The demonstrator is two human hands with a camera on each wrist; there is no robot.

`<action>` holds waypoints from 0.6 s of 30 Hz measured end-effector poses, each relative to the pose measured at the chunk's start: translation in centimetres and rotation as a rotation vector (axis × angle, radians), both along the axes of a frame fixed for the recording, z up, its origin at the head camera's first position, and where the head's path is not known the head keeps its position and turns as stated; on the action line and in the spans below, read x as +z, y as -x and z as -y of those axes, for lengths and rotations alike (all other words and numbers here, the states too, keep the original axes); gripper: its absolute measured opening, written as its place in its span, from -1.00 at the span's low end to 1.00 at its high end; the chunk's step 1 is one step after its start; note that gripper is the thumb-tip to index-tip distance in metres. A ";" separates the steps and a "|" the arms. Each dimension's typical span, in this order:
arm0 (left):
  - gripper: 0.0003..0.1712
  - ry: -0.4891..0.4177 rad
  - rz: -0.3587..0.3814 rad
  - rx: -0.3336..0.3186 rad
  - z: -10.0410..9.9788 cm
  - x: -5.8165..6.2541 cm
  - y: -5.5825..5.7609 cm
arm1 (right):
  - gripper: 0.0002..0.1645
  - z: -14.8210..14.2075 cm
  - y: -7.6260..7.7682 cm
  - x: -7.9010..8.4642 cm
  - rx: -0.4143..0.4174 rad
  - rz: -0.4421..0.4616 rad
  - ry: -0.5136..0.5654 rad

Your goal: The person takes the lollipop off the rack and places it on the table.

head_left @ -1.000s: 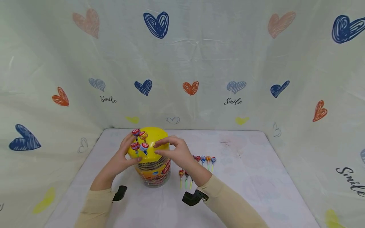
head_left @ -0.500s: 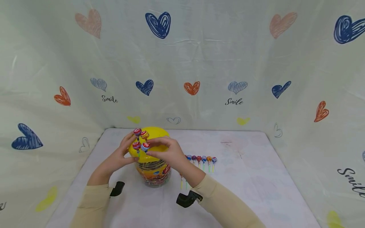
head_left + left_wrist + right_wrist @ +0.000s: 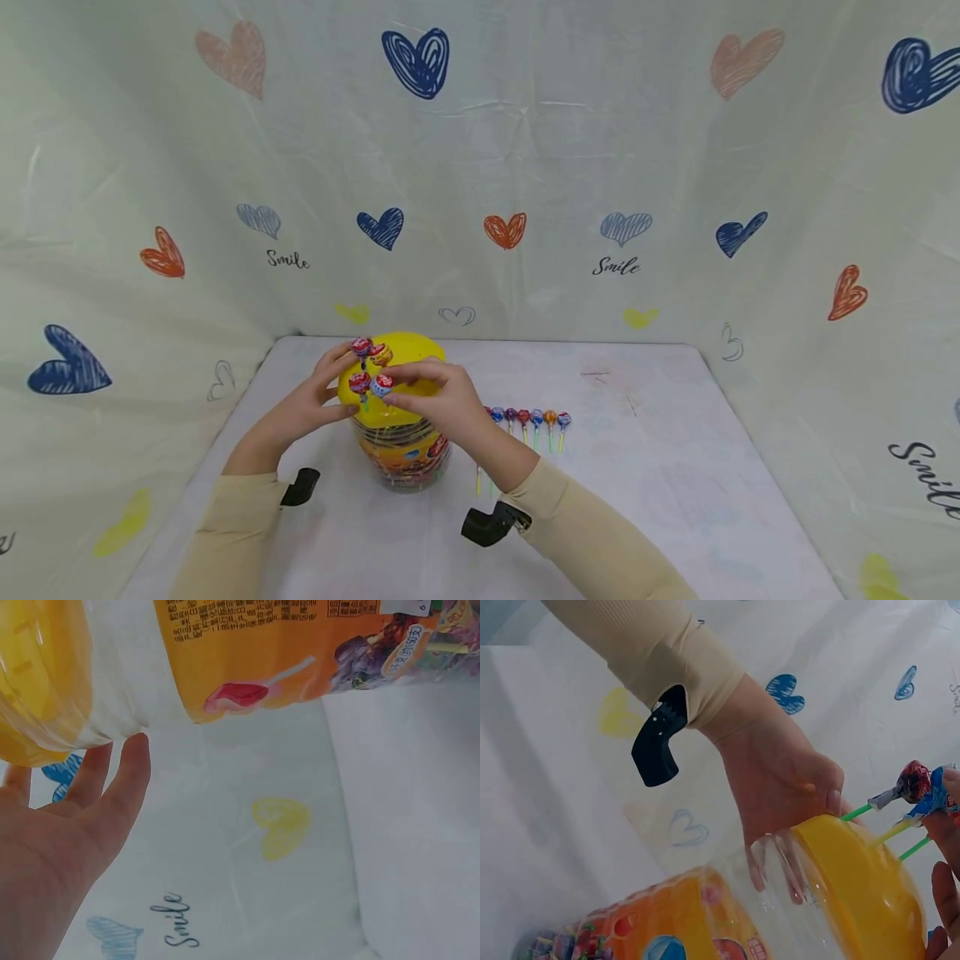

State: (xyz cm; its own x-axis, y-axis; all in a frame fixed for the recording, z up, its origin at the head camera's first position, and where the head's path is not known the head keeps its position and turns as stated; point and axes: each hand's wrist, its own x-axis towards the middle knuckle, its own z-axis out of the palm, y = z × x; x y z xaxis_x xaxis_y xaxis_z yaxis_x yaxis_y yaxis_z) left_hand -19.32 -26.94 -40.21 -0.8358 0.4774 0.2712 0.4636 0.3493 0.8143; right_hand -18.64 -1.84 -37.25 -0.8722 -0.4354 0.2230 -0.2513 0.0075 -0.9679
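A clear jar (image 3: 408,462) with an orange label and a domed yellow lid (image 3: 412,346) stands on the table, several wrapped lollipops (image 3: 360,383) upright on the lid with their sticks in it. The left hand (image 3: 300,412) holds the left side near the lid, thumb in front, fingers spread around; in the left wrist view its fingertips touch the clear wall (image 3: 131,690). Between thumb and forefinger, the right hand (image 3: 442,398) pinches the head of a blue-wrapped lollipop (image 3: 382,384). Its yellow stick (image 3: 894,831) meets the lid in the right wrist view, where most of this hand is cut off.
A row of lollipops (image 3: 537,417) lies on the table (image 3: 645,475) to the right of the jar. More sticks show beneath the right forearm, partly hidden. Behind the table hangs a pale curtain (image 3: 547,167) printed with hearts.
The right hand has moved left from beside the lollipops to pinch the blue one. The left hand has shifted slightly, its thumb moving left along the lid's edge.
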 end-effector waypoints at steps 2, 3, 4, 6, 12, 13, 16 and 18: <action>-0.16 0.010 0.006 0.007 0.0 0.1 0.1 | -0.67 -0.1 -0.1 0.1 -0.007 0.000 0.012; -0.16 0.016 0.014 0.016 0.1 0.1 0.1 | -0.67 -0.2 -0.1 0.1 -0.011 0.002 0.021; -0.17 0.018 0.020 0.022 0.0 0.1 0.2 | -0.67 -0.4 -0.1 0.1 -0.012 0.002 0.037; -0.17 0.022 0.041 0.032 0.0 0.2 0.3 | -0.67 -0.7 -0.2 0.2 -0.014 -0.011 0.082; -0.18 -0.002 0.107 0.020 0.0 0.1 0.9 | -0.66 -2.4 -0.2 0.1 0.020 -0.102 0.255; -0.17 -0.006 0.117 0.016 0.0 0.1 0.9 | -0.65 -2.8 -0.1 -0.1 0.026 -0.106 0.270; -0.12 -0.008 0.145 0.003 0.2 0.2 1.3 | -0.62 -3.9 0.1 -0.7 0.056 -0.102 0.302; -0.09 -0.015 0.148 -0.016 0.2 0.2 1.5 | -0.57 -4.6 0.3 -1.3 0.072 -0.096 0.322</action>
